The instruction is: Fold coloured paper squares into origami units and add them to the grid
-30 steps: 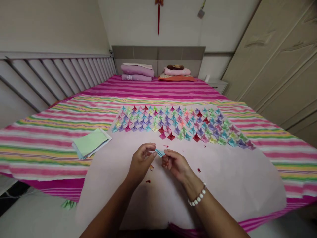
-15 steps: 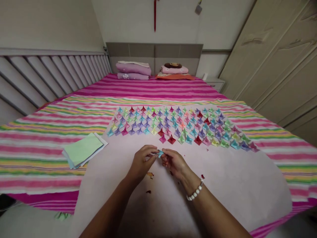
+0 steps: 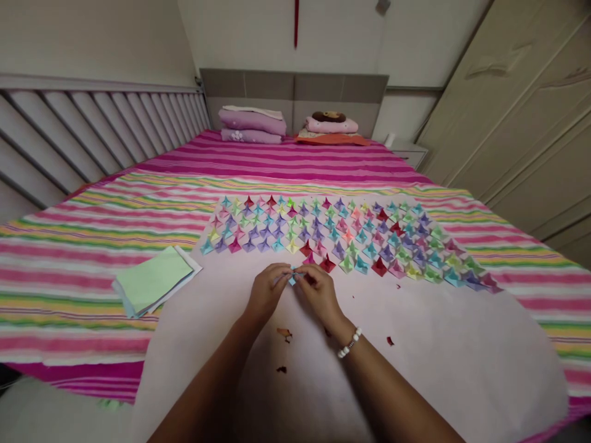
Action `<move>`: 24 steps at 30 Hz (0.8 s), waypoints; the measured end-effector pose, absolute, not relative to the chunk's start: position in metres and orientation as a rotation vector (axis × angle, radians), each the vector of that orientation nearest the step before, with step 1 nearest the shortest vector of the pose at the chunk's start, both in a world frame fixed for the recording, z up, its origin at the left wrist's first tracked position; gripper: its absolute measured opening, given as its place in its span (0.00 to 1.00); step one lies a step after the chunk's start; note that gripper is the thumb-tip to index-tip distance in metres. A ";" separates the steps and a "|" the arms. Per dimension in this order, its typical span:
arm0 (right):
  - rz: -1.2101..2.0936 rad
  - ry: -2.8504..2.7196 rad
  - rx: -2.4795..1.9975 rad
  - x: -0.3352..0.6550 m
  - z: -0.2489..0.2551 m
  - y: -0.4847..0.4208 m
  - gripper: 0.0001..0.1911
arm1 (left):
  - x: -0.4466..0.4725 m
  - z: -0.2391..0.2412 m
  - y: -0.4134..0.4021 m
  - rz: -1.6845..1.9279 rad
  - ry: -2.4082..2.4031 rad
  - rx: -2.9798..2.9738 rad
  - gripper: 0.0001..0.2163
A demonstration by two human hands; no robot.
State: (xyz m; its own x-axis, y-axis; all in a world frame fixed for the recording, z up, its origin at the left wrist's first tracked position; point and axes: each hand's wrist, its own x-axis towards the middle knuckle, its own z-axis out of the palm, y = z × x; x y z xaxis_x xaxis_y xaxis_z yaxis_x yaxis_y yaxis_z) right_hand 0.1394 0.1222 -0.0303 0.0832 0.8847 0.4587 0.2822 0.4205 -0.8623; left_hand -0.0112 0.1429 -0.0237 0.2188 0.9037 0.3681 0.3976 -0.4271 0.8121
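My left hand (image 3: 268, 290) and my right hand (image 3: 316, 292) meet fingertip to fingertip over a pale pink sheet (image 3: 438, 344) spread on the bed. Both pinch a small folded blue paper piece (image 3: 292, 276), mostly hidden by the fingers. A white bead bracelet (image 3: 348, 343) circles my right wrist. Just beyond the hands lie rows of several small folded paper shapes (image 3: 341, 237) in red, blue, purple, green and yellow. The nearest are red ones (image 3: 327, 264) a short way past my right fingers.
A stack of light green and white paper squares (image 3: 154, 280) lies to the left on the striped bedcover (image 3: 92, 240). Small red paper scraps (image 3: 284, 334) dot the sheet near my wrists. Folded bedding and pillows (image 3: 252, 125) sit at the headboard; a wardrobe (image 3: 521, 117) stands right.
My hands have moved closer together and slightly away from me, toward the rows. The blue piece shows less between the fingers than before. The camera view shifted a little.
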 end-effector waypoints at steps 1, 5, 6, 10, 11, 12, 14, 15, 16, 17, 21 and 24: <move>0.596 -1.472 -1.115 0.139 -0.032 0.125 0.05 | -0.011 -0.025 0.146 1.169 1.229 1.954 0.07; 0.505 -1.485 -1.179 0.135 -0.037 0.133 0.06 | -0.010 -0.033 0.155 1.160 1.321 2.058 0.07; 0.496 -1.484 -1.193 0.134 -0.039 0.134 0.06 | -0.009 -0.035 0.156 1.152 1.314 2.064 0.08; 0.519 -1.499 -1.219 0.131 -0.048 0.138 0.07 | -0.010 -0.047 0.160 1.139 1.276 2.057 0.08; 0.527 -1.499 -1.226 0.131 -0.050 0.138 0.07 | -0.010 -0.050 0.160 1.138 1.268 2.053 0.08; 0.533 -1.496 -1.236 0.132 -0.053 0.139 0.07 | -0.010 -0.054 0.161 1.139 1.262 2.047 0.07; 0.545 -1.490 -1.259 0.132 -0.057 0.139 0.07 | -0.011 -0.060 0.162 1.144 1.260 2.029 0.07; 0.551 -1.489 -1.270 0.133 -0.059 0.139 0.07 | -0.011 -0.063 0.162 1.149 1.265 2.017 0.07; 0.558 -1.489 -1.278 0.133 -0.060 0.139 0.07 | -0.011 -0.065 0.162 1.155 1.271 2.003 0.06; 0.566 -1.490 -1.285 0.133 -0.061 0.138 0.07 | -0.011 -0.067 0.162 1.162 1.275 1.989 0.06; 0.594 -1.496 -1.297 0.133 -0.063 0.138 0.05 | -0.010 -0.071 0.162 1.185 1.262 1.954 0.06; 0.614 -1.510 -1.276 0.132 -0.063 0.137 0.06 | -0.008 -0.070 0.162 1.204 1.252 1.936 0.05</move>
State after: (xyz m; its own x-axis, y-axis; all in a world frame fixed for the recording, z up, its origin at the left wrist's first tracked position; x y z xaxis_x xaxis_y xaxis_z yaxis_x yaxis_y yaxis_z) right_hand 0.1321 0.1372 -0.0635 0.0825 0.9254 0.3698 0.4044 0.3081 -0.8611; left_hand -0.0083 0.1621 -0.0700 0.1716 0.9036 0.3925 0.4268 -0.4273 0.7970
